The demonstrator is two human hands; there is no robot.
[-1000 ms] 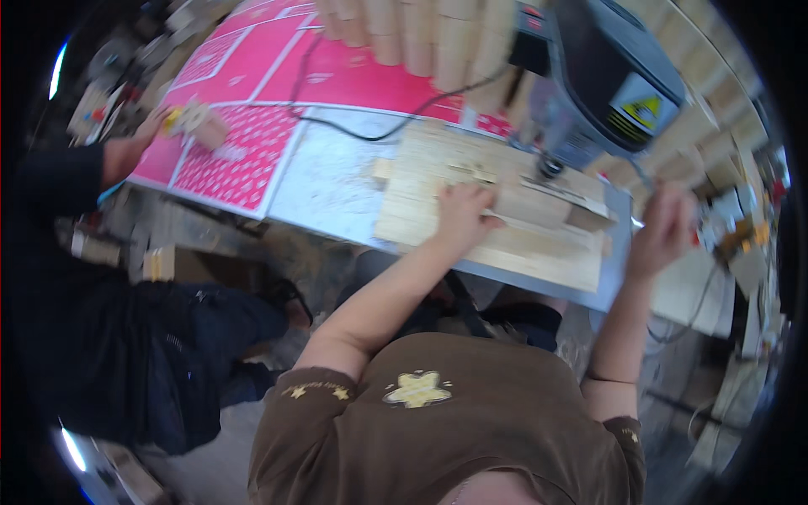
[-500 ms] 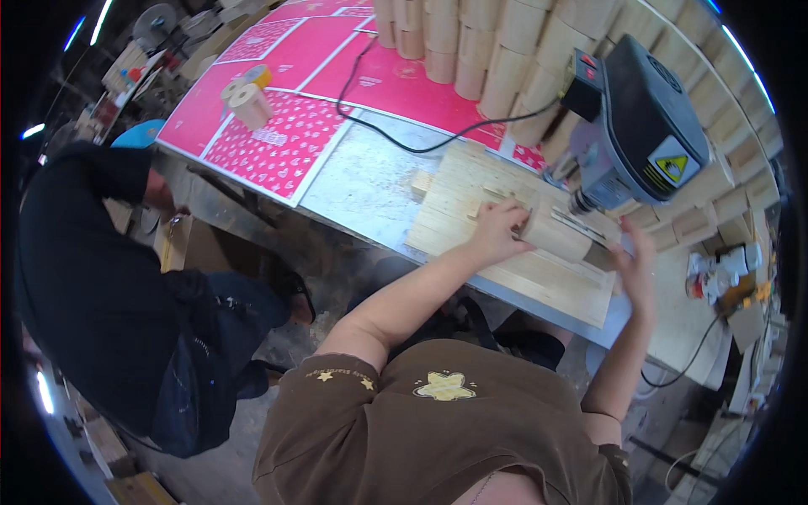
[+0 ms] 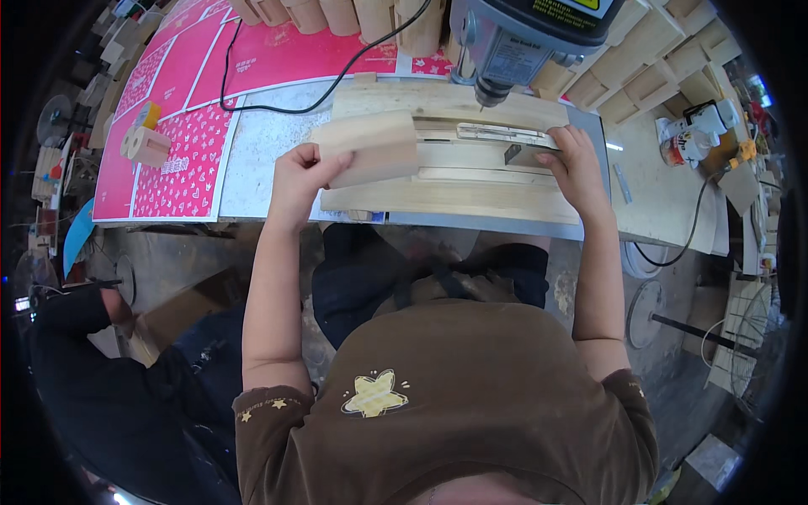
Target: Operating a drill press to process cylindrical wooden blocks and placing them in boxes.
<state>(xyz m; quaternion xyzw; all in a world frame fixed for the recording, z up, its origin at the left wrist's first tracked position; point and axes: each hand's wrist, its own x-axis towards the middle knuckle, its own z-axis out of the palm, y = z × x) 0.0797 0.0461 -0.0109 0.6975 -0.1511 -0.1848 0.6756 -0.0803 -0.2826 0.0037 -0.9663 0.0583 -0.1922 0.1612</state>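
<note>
My left hand grips the left end of a pale, rounded wooden piece, fingers behind and thumb in front. The piece lies across the left part of a wooden jig board. At the jig's right end, my right hand pinches a dark flat plate between thumb and fingers. A slim metal rail runs along the jig beside that plate. Just beyond, a drill press hangs over the board, its chuck pointing down with a thin bit above the rail.
Stacked wooden pieces line the back and right. A black cable crosses the pink sheets. Small rolls stand at the left. On the right are a white bottle and a cutter. A person in black sits at the lower left.
The rounded wooden piece has moved left in my left hand, away from beneath the chuck. My right hand now pinches the dark plate. The view has turned, with the drill nearer the top.
</note>
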